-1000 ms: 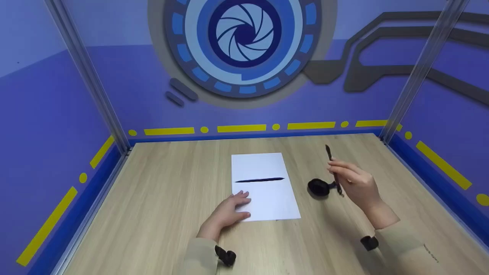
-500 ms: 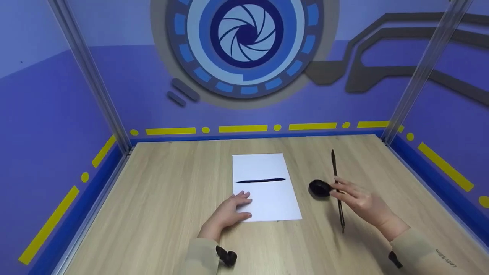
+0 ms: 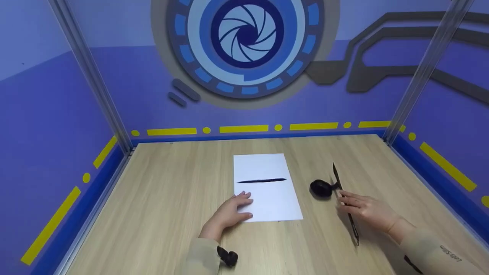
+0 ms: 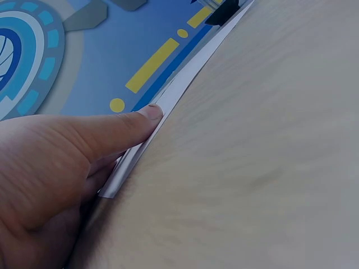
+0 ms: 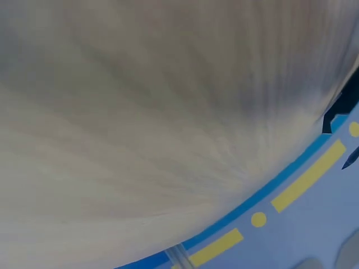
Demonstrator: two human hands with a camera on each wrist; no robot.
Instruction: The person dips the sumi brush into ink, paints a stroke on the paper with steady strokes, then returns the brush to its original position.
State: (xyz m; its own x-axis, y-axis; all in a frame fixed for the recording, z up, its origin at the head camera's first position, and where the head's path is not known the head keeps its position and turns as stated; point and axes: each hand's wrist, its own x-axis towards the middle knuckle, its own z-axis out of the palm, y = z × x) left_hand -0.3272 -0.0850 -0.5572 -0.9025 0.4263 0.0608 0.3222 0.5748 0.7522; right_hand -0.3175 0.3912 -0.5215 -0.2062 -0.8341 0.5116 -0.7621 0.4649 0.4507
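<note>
In the head view, a white sheet of paper [image 3: 263, 206] lies on the table with one black, near-horizontal brush stroke [image 3: 262, 180] across it. My left hand [image 3: 228, 212] rests on the sheet's lower left edge, fingers spread; the left wrist view shows its thumb [image 4: 148, 112] on the paper. My right hand [image 3: 368, 212] holds a dark ink brush [image 3: 352, 223] at its middle, the bristle tip pointing away from me. The brush crosses the short stub of a small black ink dish [image 3: 321, 189]. In the right wrist view only the brush tip [image 5: 351, 159] and part of the dish [image 5: 341, 105] show.
The wooden table [image 3: 172, 191] is bounded by blue-purple walls [image 3: 244, 114] with yellow markings at the back and both sides. Metal posts [image 3: 91, 80] stand at the corners. A black wrist camera mount [image 3: 227, 256] sits by the left sleeve.
My right hand has moved down and toward me with the brush, which has gone from steeply raised to lying lower beside the dish. The left hand and paper have stayed put.
</note>
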